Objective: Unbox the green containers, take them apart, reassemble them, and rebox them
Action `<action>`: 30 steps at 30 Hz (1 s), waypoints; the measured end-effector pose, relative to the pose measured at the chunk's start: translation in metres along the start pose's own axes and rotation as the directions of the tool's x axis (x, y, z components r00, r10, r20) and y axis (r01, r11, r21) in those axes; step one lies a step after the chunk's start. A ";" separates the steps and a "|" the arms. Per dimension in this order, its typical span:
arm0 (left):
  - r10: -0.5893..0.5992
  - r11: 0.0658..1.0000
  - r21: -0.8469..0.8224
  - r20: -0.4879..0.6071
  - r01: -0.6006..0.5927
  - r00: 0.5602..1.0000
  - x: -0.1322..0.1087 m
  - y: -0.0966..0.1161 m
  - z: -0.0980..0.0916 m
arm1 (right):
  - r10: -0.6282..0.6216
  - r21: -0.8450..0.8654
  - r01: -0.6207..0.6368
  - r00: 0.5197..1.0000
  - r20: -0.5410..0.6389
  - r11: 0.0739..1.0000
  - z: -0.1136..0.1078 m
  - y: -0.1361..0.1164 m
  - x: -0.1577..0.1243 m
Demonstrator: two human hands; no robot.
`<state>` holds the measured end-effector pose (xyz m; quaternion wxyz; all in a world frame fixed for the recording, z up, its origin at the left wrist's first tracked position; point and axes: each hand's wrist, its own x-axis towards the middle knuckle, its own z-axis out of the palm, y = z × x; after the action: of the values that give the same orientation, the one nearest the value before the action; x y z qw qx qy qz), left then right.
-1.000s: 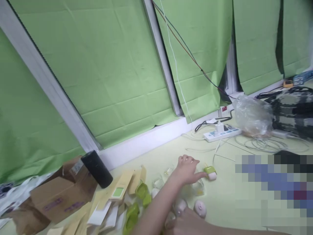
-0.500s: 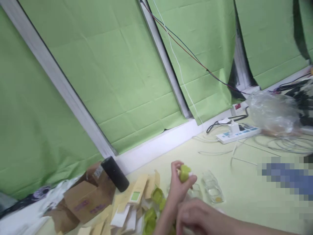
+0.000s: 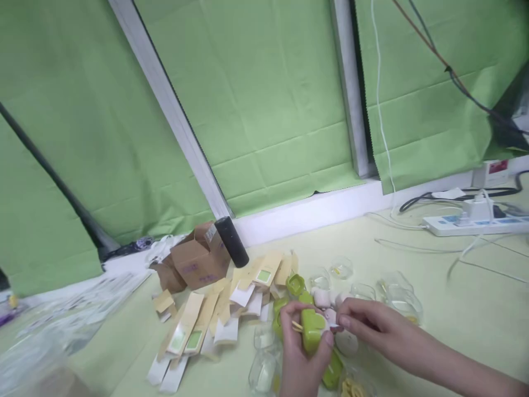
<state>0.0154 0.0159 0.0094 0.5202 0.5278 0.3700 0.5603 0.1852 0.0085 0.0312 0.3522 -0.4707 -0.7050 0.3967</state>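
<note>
My left hand (image 3: pixel 298 353) is closed round a small green plastic piece (image 3: pixel 312 331) with a rounded shape and a pale inner side. A thin yellow strip (image 3: pixel 296 326) sticks out at its left, between my fingers. My right hand (image 3: pixel 367 321) is closed in a pinch just right of the green piece, at a small white and dark red bit (image 3: pixel 336 328). Whether its fingertips grip that bit I cannot make out. Below and behind my hands lie more green pieces (image 3: pixel 295 284) and pale pink-white pieces (image 3: pixel 321 298).
Several clear plastic cups (image 3: pixel 264 372) surround my hands, one holding yellow bits (image 3: pixel 352 386). Flattened cardboard packets (image 3: pixel 215 309) are piled at left. Behind them are a brown carton (image 3: pixel 200 262) and a black cylinder (image 3: pixel 232 242). A white power strip (image 3: pixel 479 223) with cables lies at right.
My view has turned left and down. My left hand, still holding the green piece, has come down beside my right hand, whose fingertips now meet at the piece's right side.
</note>
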 end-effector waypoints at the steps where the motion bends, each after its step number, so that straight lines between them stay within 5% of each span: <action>1: -0.001 1.000 -0.017 0.017 0.001 1.000 0.000 0.001 0.000 | 0.002 0.014 -0.002 1.000 -0.007 1.000 0.000 -0.003 -0.001; 11: -0.010 1.000 0.026 0.102 0.007 0.995 -0.007 0.007 0.003 | -0.007 0.139 0.000 0.999 0.053 0.990 0.004 -0.009 -0.002; 18: 0.049 0.964 0.253 0.129 -0.081 0.990 -0.009 0.011 0.004 | 0.000 0.297 -0.033 0.994 0.108 0.954 0.009 -0.002 -0.002; 23: -0.015 0.927 0.370 0.214 -0.067 0.977 -0.007 0.024 -0.002 | 0.019 0.308 -0.052 0.994 0.111 0.950 0.014 0.004 -0.004; 27: -0.033 0.853 0.516 0.200 -0.077 0.979 0.000 0.019 -0.013 | 0.020 0.302 -0.041 0.997 0.071 0.952 0.000 -0.017 -0.012; 30: -0.065 0.890 0.456 0.100 0.012 0.993 0.006 0.012 -0.013 | 0.005 0.198 0.006 0.998 -0.055 0.980 -0.015 -0.038 -0.020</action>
<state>0.0007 0.0217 0.0197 0.4136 0.6579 0.4711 0.4173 0.1900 -0.0159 0.0691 0.4168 -0.4439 -0.6520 0.4518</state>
